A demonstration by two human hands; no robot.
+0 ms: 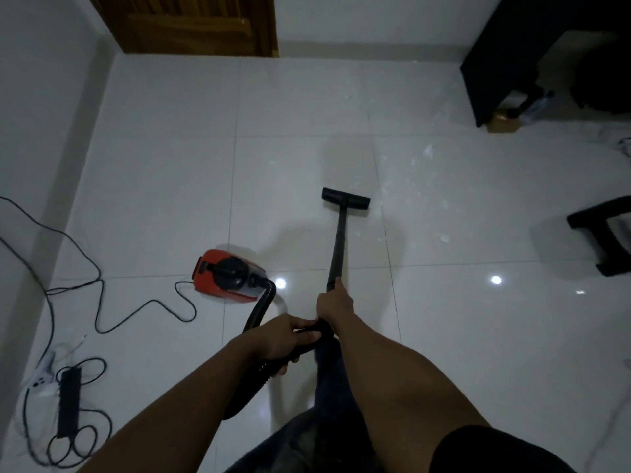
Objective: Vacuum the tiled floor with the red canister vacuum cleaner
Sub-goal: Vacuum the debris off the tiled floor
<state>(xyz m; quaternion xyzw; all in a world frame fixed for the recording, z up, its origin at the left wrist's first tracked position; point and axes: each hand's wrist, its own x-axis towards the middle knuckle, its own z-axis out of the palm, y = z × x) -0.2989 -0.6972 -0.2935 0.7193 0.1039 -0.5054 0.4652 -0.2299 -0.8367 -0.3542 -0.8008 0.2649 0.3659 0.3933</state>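
Our right hand (334, 305) wraps the slim black wand (338, 247) near its top; our left hand (286, 336) curls round the curved hose handle (309, 346) just behind. The flat, rectangular floor head (345, 198) lies on glossy white tiles (170, 186) w/ pale dust specks (426, 151) to its right. The red canister vac (227, 279) sits left of the wand.

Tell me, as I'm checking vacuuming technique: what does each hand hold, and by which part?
The right grip holds the tube at its upper end; the left grip holds the hose at its curved handle end.
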